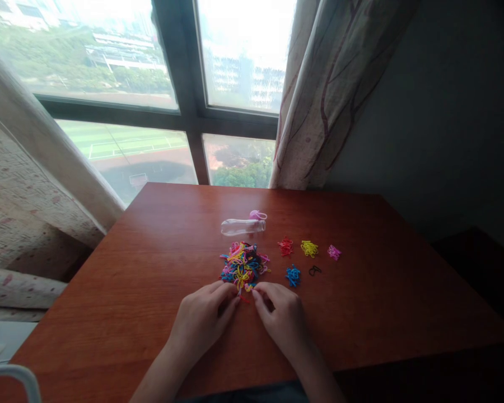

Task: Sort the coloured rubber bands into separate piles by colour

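Poised at a multicoloured heap of thin rubbery loops (pixel 241 263) on a reddish-brown wooden table (pixel 130 308), with left hand (pixel 204 310) at its 7 o'clock and right hand (pixel 282 310) at 5, with each thumb and forefinger nearly together; unclear whether clamped on anything. Surrounded by clear bottle (pixel 240 226) at 12, red pile (pixel 285 246), yellow pile (pixel 309 249) and pink pile (pixel 334 253) towards 2, blue pile (pixel 293 275) and black loops (pixel 315 271) towards 3.

Left hand (pixel 201 314), right hand (pixel 282 310): fingertips at the mixed rubber-band heap (pixel 242 263)
Small piles (pixel 309 249) at right: red, yellow, pink, blue
Clear bottle (pixel 240 226): lying behind heap
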`<state>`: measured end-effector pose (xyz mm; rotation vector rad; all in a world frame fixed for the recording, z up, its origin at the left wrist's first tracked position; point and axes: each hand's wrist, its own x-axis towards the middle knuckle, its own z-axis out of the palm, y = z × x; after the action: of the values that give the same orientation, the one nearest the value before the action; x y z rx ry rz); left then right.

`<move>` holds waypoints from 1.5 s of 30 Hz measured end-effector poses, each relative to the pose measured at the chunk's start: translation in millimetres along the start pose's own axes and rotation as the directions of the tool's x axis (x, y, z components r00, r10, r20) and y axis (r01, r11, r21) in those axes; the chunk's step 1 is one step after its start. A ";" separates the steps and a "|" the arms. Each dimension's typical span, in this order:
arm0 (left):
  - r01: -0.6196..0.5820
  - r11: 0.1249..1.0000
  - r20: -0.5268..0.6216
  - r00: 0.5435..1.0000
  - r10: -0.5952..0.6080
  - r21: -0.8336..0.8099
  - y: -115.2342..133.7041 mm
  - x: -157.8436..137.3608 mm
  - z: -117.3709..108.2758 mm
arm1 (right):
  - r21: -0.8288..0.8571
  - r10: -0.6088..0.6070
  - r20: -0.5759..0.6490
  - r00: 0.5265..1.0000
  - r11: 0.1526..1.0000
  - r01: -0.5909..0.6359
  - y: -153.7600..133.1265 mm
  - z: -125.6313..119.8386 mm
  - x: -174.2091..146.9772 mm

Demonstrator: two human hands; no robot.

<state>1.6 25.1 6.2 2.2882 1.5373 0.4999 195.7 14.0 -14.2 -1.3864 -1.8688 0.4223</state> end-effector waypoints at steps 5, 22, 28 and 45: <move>-0.004 1.000 -0.020 1.000 0.004 -0.008 1.5 0.2 -2.3 | -0.052 0.021 0.048 0.999 0.998 -0.019 -1.3 -1.3 0.5; 0.005 1.000 -0.005 1.000 -0.005 -0.007 -0.1 -1.1 0.0 | 0.150 0.176 0.041 0.984 0.972 -0.180 -4.8 -10.8 -2.2; -0.007 1.000 -0.011 1.000 0.007 0.009 0.4 -0.9 -0.9 | 0.208 0.206 -0.004 0.978 0.957 -0.201 -6.6 -14.0 -0.2; -0.021 1.000 -0.040 0.999 0.021 0.014 -2.9 -0.5 0.6 | -0.153 0.363 -0.453 0.814 0.868 -0.472 150.1 -124.9 16.2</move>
<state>-0.6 25.6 4.3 2.3200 1.5412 0.5467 385.6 61.2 -23.8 -1.9139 -1.2939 0.0774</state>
